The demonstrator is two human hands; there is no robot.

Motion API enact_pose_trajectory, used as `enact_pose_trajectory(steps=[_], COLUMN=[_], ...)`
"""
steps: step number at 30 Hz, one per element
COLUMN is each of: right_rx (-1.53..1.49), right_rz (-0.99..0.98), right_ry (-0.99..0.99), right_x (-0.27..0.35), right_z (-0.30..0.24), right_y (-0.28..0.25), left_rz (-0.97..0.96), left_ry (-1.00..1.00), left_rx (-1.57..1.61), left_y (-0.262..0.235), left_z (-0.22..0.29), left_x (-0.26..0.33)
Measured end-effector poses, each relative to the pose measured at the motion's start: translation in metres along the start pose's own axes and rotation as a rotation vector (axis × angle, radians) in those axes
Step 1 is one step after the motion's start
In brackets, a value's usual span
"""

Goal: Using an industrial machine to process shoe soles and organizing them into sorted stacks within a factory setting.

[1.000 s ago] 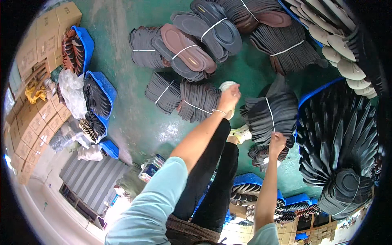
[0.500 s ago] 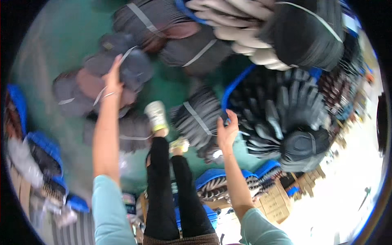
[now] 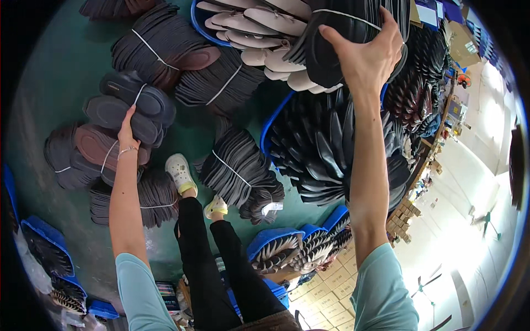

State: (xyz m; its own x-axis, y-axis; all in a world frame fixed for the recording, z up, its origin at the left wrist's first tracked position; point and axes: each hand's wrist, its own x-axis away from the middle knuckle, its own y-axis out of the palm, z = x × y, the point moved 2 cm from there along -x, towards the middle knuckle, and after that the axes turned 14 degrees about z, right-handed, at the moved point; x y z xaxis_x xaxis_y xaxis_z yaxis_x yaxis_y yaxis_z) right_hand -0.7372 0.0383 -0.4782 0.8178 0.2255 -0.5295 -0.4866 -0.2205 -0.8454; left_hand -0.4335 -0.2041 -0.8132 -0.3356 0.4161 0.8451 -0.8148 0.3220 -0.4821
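With my left hand (image 3: 127,133), I grip a strapped bundle of dark grey shoe soles (image 3: 138,105) at its near edge, fingertips by the white strap. Part of that hand is hidden against the bundle. My right hand (image 3: 367,58) reaches far forward, thumb and fingers spread around a strapped bundle of black soles (image 3: 326,60). This bundle rests on a blue tub (image 3: 197,25) heaped with pale beige uppers (image 3: 270,19). Just below the left-hand bundle lies a strapped bundle of brown and dark soles (image 3: 91,144).
More strapped sole bundles lie on the green floor, one beside my shoes (image 3: 234,168). A large blue tub (image 3: 266,129) of shiny black uppers (image 3: 314,149) stands to the right. Smaller tubs (image 3: 270,237) and stacked cartons (image 3: 326,298) are near my legs.
My right hand has moved forward from above the floor bundle onto the black soles and now grips them. The left hand stays at the dark grey bundle. The whole view has shifted.
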Motion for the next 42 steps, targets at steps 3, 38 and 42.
enact_pose_trajectory(steps=[3, 38, 42], right_rx=[-0.035, -1.654, -1.430], right_rz=[-0.054, 0.159, 0.661], right_ry=[0.084, 1.508, 1.392], right_x=[-0.011, 0.158, 0.294], right_z=[0.032, 0.135, 0.103], right_y=[-0.004, -0.734, -0.839], left_rz=[-0.140, -0.832, -0.956], left_ry=[-0.095, 0.314, 0.520], left_rx=[0.086, -0.040, -0.266], left_y=[-0.007, -0.599, -0.612], left_z=[0.005, -0.188, -0.187], left_x=[0.032, 0.509, 0.495])
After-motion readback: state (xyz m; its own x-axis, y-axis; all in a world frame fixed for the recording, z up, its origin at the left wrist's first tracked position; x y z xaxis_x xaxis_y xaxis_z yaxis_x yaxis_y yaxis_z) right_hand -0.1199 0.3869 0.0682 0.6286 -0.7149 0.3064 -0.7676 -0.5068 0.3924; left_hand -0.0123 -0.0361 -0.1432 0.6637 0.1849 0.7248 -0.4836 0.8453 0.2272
